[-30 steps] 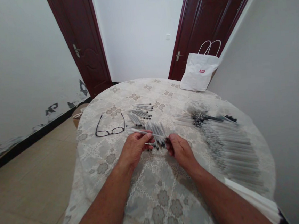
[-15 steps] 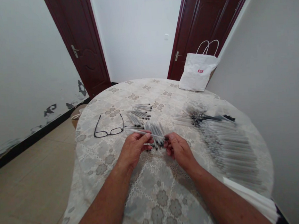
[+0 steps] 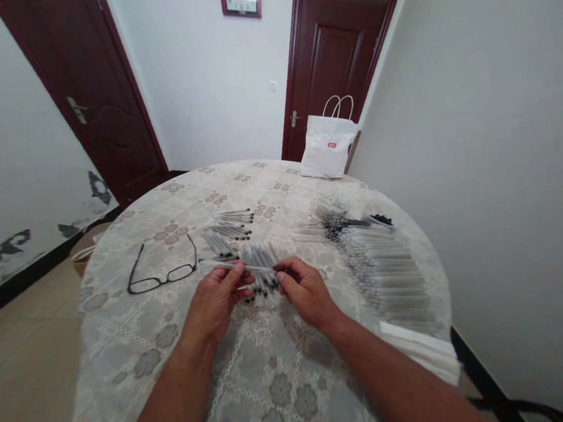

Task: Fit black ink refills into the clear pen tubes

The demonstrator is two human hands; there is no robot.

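Observation:
Between my two hands is a slim, clear pen [image 3: 257, 267], lying nearly level. My left hand [image 3: 220, 295] pinches it along its barrel with thumb and fingers. At its right end, my right hand [image 3: 306, 292] has its fingertips closed around the dark tip. Just behind and under the hands lies a pile of similar pens [image 3: 260, 253] with black ends toward me. Farther back, several small fanned groups of pens [image 3: 234, 230] rest on the cloth. Whether a small part sits in my right fingertips is hidden.
Black-framed glasses [image 3: 162, 280] lie at left on the patterned tablecloth [image 3: 270, 369]. To the right spreads a big stack of clear tubes [image 3: 389, 261], with small black pieces [image 3: 334, 225] behind. A white paper bag [image 3: 330, 147] stands at the back; folded white material [image 3: 422, 353] lies near right.
The view has turned to the right, so everything on the table appears shifted left. Both hands still hold the pen, with my right fingers still at its tip.

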